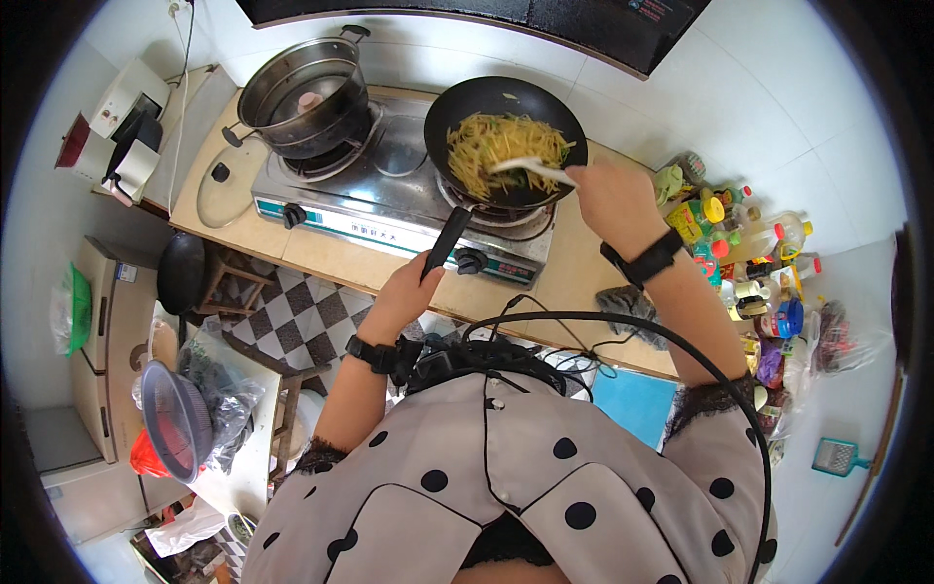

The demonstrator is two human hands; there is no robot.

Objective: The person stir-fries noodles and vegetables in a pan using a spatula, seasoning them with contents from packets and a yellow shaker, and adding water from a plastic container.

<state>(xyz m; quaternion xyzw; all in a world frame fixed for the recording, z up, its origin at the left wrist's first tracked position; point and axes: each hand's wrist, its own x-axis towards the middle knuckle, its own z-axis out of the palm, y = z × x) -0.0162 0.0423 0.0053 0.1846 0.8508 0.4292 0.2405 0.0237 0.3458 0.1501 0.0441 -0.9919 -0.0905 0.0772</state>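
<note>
A black wok (503, 95) is tilted on the right burner of a two-burner gas stove (401, 190). My left hand (408, 292) grips its black handle (446, 242) in front of the stove. In the wok lie thin yellow shreds of food (503, 142) with bits of green among them. My right hand (616, 193) is closed on the handle of a pale spatula (536, 169), whose head rests against the shreds. On the left burner stands a steel steamer pot (303, 95), uncovered, with a small pinkish thing inside.
A glass lid (226, 190) lies left of the stove. Many bottles (751, 244) and a grey cloth (631, 310) are at the right. A range hood (467, 18) hangs above. A colander (175, 423) stands on a side table at lower left. Black cables loop before my body.
</note>
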